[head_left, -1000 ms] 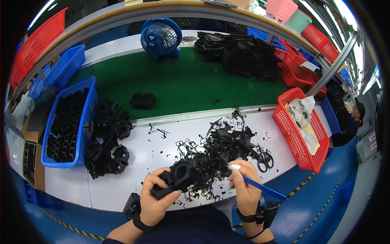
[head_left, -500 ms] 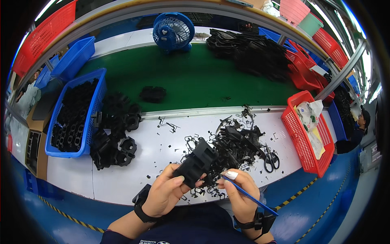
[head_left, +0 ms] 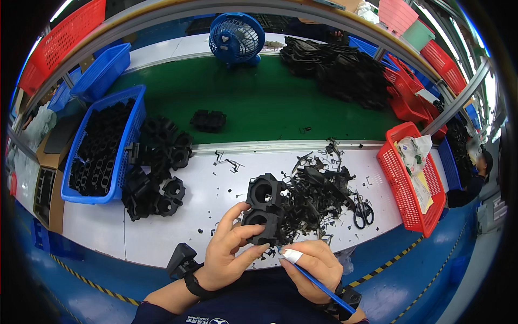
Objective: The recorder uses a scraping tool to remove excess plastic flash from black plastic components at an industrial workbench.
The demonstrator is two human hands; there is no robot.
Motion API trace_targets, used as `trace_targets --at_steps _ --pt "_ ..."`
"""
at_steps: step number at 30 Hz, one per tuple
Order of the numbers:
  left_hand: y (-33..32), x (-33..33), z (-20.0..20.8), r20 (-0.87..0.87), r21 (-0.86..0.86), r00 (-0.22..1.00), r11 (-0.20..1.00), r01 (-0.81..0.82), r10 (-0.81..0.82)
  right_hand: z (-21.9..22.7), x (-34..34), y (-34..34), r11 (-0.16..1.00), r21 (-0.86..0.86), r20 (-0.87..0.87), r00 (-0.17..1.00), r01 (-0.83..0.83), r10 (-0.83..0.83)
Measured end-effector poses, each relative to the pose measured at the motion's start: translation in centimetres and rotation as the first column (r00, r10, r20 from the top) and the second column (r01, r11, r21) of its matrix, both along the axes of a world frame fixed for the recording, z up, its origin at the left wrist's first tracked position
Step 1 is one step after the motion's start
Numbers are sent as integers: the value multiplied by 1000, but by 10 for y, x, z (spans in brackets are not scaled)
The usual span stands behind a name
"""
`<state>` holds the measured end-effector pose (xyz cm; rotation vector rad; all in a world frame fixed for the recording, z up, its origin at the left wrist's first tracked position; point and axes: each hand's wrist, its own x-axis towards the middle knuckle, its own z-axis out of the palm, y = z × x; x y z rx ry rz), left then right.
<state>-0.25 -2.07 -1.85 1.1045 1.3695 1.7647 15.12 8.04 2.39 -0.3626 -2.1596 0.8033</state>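
My left hand [head_left: 229, 254] grips a black moulded plastic part [head_left: 271, 209] with two round openings, held above the front of the white table. Its fingers wrap around the part's lower half. Between the fingers of my right hand [head_left: 315, 267] is a slim blue pen-shaped tool [head_left: 324, 287], and a white wrap covers one fingertip. The tool's tip comes close to the part's lower corner; whether they touch, I cannot tell. Just beyond lies a heap of black plastic scraps [head_left: 315, 197]. Similar black parts [head_left: 162, 189] are piled to the left.
A blue basket [head_left: 138, 116] full of black pieces stands at the left, a red basket [head_left: 415, 216] with bags and paper at the right. Black-handled scissors [head_left: 363, 212] lie near the scraps. A blue fan [head_left: 236, 40] and dark sheets [head_left: 350, 78] sit across the green surface [head_left: 259, 102].
The black part has been turned in my left hand, so both round openings now show. My right hand has shifted slightly left and down, bringing the blue tool near the part's lower corner.
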Motion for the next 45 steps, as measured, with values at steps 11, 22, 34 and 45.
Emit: trace_targets --at_steps 11,22,34,45 --pt "4 -4 8 283 -47 943 979 197 -176 -8 -3 15 957 -247 -16 987 151 -160" --pt "7 -4 -5 -40 -2 999 1000 24 -24 2 15 -1 818 -562 55 992 125 -114" --pt "5 -3 9 -549 65 826 992 -111 129 6 4 -2 988 153 97 995 16 -31" --pt "6 -4 5 -660 116 738 990 -85 140 8 6 -2 985 164 251 968 -50 8"
